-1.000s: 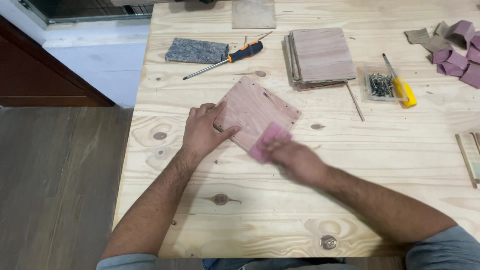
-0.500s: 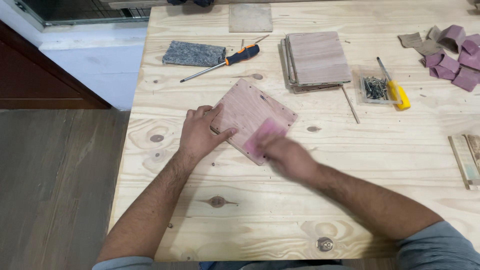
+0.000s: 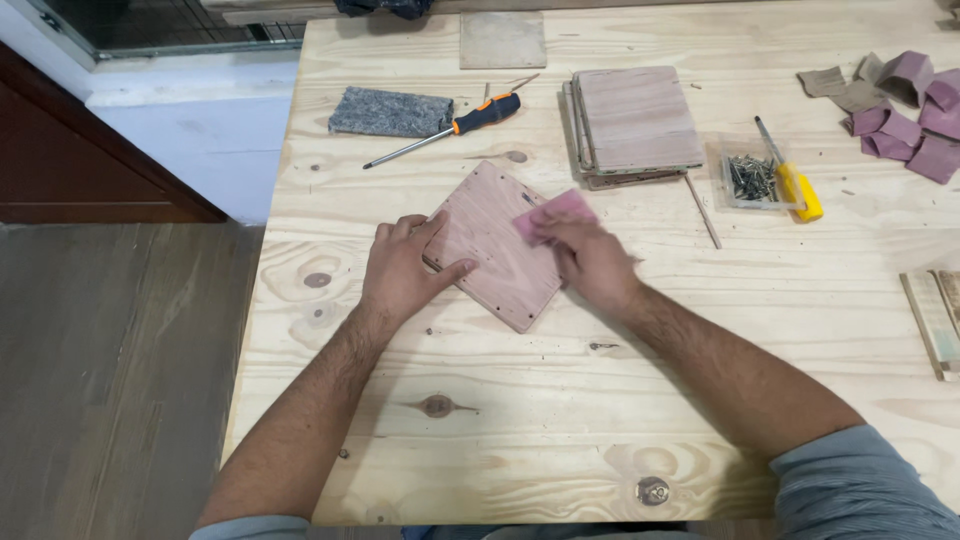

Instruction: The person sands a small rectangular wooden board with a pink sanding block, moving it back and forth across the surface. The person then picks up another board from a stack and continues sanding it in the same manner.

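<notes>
Now sandpaper [image 3: 556, 213] rides the panel's [image 3: 495, 250] right edge.

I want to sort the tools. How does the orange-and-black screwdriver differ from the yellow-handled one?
The orange-and-black screwdriver lies bare on the table, beside the grey felt pad; the yellow-handled screwdriver rests across the clear box of screws. The first shows a long shaft; the second shows a shorter one. The first points left, the second points away. Both lie untouched, far from the hands.
</notes>
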